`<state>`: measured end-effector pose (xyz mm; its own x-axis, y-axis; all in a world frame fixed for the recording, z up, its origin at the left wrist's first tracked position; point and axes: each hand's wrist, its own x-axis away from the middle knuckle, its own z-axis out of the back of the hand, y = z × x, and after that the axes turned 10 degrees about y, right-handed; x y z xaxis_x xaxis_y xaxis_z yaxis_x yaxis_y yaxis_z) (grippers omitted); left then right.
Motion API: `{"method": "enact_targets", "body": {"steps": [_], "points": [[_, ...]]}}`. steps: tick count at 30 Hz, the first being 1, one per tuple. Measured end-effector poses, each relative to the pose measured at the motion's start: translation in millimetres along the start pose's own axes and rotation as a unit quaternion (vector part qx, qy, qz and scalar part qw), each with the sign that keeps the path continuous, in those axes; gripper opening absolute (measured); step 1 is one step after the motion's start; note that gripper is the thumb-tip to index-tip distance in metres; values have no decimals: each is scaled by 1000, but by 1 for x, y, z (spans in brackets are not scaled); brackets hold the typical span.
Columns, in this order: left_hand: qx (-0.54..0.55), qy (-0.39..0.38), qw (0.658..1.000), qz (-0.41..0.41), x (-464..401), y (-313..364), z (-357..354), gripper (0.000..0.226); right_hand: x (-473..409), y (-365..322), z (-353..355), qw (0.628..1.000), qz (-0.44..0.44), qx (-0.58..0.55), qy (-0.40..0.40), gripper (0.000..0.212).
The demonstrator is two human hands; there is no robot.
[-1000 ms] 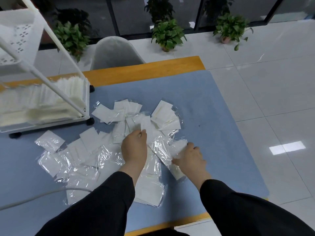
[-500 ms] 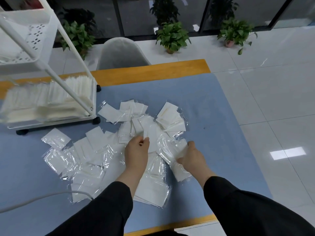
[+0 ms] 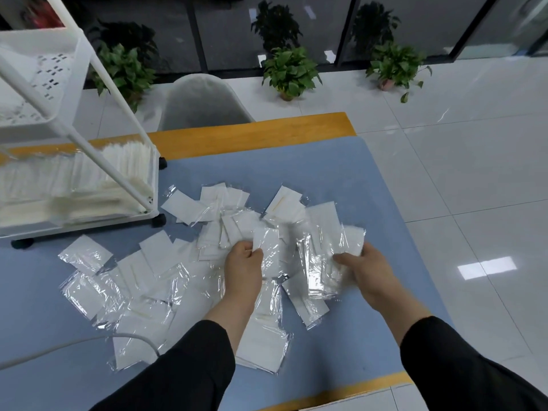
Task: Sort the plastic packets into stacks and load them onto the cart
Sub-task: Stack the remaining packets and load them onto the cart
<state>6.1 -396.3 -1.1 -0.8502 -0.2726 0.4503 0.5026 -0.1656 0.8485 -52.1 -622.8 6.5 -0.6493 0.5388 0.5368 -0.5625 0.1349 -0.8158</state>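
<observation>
With the left hand (image 3: 244, 264) pinching one clear plastic packet (image 3: 267, 247) and the right hand (image 3: 366, 269) gripping a small sheaf (image 3: 329, 253), apparently loosely, at 1 o'clock of the tabletop's (image 3: 326, 170) scattered pile (image 3: 142, 286), slick film could slide free.

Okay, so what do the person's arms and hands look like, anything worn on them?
Both arms wear long black sleeves: left sleeve, right sleeve. Each sleeve ends above the wrist, leaving some forearm bare. The left hand and right hand are bare: no gloves, and no rings, watch or bands show. The sleeves look plain, with no visible markings.
</observation>
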Motion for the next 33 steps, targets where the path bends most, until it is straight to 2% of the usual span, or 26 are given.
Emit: {"method": "enact_targets", "body": {"steps": [3,7,9,13,15,17,21,23,25,26,27,29,31,33], "points": [[1,-61,998,22,8,5,-14,12,4,-14,0,998,14,-31,-49,24],[67,-129,986,81,24,18,-33,16,15,-18,-17,997,48,26,-59,30],[79,-161,980,84,31,22,-42,18,22,-17,-25,994,62,51,-73,27],[125,-136,978,96,33,24,-48,24,31,-12,-28,990,66,56,-111,19],[134,-143,975,105,32,25,-49,30,34,-8,-25,991,35,16,-125,23],[114,-168,974,97,37,26,-53,24,37,-4,-21,990,25,-26,-133,27],[63,-218,972,66,47,25,-62,31,38,-4,-13,993,65,-38,-87,26],[37,-252,966,45,49,26,-68,27,37,-6,-6,995,74,-37,-63,23],[47,-270,962,23,48,27,-73,32,34,-9,7,994,107,2,-31,20],[59,-248,967,22,45,28,-75,37,32,-12,15,989,136,52,-15,19],[80,-210,974,26,40,29,-76,43,27,-12,25,977,169,129,1,18],[109,-172,979,25,28,30,-80,47,15,-11,42,921,237,310,12,17],[81,-208,975,-7,22,27,-90,55,3,-6,51,846,305,437,5,25],[23,-228,973,-33,23,18,-106,45,-11,6,49,788,365,497,-3,29]]}}
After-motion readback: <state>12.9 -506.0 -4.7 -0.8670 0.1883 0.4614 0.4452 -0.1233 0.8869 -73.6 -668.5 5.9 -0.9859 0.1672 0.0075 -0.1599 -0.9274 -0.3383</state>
